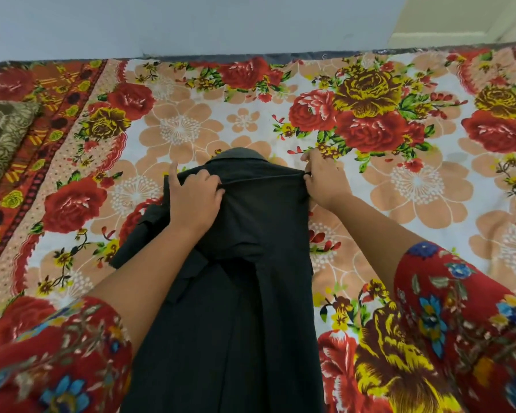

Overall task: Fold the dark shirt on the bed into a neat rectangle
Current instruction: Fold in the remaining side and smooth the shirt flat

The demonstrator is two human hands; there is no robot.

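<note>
Dark shirt (pixel 251 263): one item, lying lengthwise on the bed (pixel 414 234), running from the near edge towards the middle. Its collar (pixel 239 153) points to the far edge. The body is already narrowed into a long band. One bunched shirt sleeve (pixel 137 234) sticks out on the band's left side, resting on the bed cover.

Hands: two, both on the garment just below the collar. A raised crease of fabric runs taut between them. The left hand (pixel 194 198) lies on top of the cloth, its grip curled round the left end of that crease, one finger pointing towards the far edge. The right hand (pixel 325 180) sits at the band's right edge, its grip pinching the right end of the crease between thumb and fingertips.

Bed cover: one floral sheet in red, yellow and peach, covering the whole visible bed.

Other items: one brown patterned pillow (pixel 0 138) at the left edge of the bed. One pale wall (pixel 191 22) stands behind the far edge. The person's two arms show a red floral left sleeve (pixel 57 353) and right sleeve (pixel 459 308).
</note>
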